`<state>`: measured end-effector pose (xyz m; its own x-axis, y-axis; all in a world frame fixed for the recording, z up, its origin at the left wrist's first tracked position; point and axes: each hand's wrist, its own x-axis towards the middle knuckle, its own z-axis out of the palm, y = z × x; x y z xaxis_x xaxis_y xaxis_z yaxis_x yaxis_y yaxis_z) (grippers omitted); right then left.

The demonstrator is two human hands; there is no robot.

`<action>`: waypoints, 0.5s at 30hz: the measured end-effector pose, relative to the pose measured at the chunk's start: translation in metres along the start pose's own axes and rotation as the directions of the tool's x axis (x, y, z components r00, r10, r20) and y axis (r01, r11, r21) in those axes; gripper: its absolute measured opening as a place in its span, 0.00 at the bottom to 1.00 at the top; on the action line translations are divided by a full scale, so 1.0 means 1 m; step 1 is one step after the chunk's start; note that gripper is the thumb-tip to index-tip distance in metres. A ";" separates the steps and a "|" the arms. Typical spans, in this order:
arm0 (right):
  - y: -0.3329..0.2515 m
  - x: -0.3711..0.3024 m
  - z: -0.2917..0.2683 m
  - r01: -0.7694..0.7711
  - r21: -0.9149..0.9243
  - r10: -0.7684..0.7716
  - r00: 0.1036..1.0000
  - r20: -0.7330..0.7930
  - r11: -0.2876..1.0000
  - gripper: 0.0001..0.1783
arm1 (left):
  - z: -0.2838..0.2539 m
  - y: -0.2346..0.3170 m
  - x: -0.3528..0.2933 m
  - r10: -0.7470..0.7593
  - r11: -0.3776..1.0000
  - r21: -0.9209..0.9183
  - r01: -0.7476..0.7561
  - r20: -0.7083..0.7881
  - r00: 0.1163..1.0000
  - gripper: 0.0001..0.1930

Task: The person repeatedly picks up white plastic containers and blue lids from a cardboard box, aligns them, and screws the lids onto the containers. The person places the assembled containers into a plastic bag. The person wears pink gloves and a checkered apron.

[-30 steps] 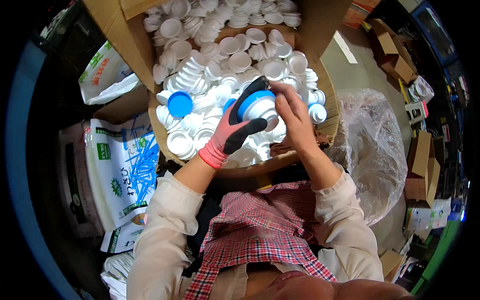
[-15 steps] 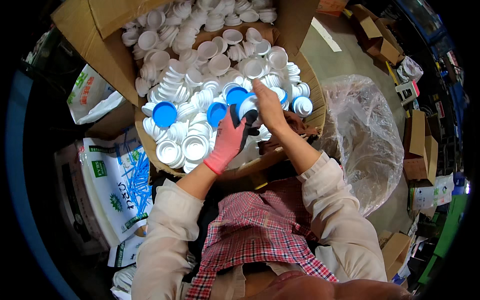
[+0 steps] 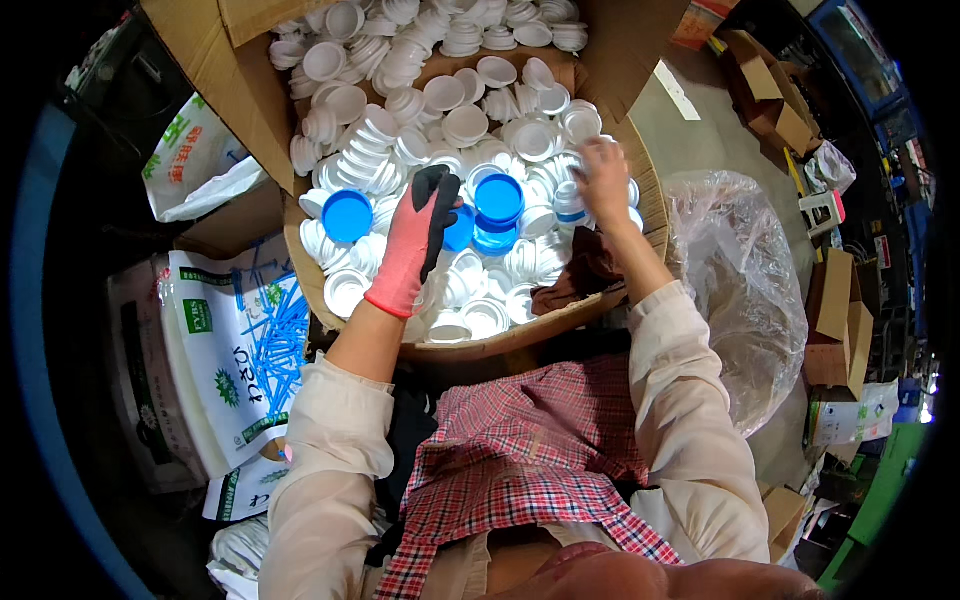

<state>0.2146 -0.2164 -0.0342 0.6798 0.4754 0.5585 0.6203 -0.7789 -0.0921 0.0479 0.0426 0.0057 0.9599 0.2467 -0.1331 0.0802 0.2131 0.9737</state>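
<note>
Blue caps [image 3: 497,197] sit stacked against my gloved left hand [image 3: 418,235], fingers loosely curled, steadying them; bare right hand [image 3: 604,175] open, rummaging white caps [image 3: 470,125] inside cardboard box [image 3: 215,75].

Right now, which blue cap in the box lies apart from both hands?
The blue cap at the box's left side, left of the gloved left hand. The other blue caps sit clustered between that glove and the bare right hand.

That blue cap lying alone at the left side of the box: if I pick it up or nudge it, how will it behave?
The blue cap looks like thin moulded plastic, so probably light and fairly stiff. It lies flat on loose white caps, so a push would likely slide it and shift its neighbours. Being round, it may roll if tipped on edge. The gloved left hand is nearest.
</note>
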 end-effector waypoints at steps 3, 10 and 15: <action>-0.040 -0.018 0.030 -0.008 0.421 -0.208 0.861 0.464 0.907 0.19 | 0.000 -0.005 0.002 -0.019 1.000 -0.012 0.019 -0.007 1.000 0.25; -0.069 0.005 0.014 -0.081 0.645 -0.203 0.913 0.354 0.760 0.10 | -0.018 -0.025 -0.002 -0.374 0.747 -0.571 0.340 0.063 0.925 0.38; -0.093 0.008 -0.054 -0.383 0.621 -0.056 0.821 0.568 0.684 0.27 | -0.014 0.004 -0.016 -0.182 0.515 -0.752 0.412 0.373 0.910 0.40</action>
<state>0.1412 -0.1617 0.0232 0.7454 0.6666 -0.0048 0.4067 -0.4604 -0.7890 0.0291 0.0530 0.0092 0.9588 -0.1671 -0.2298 0.2344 0.9223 0.3073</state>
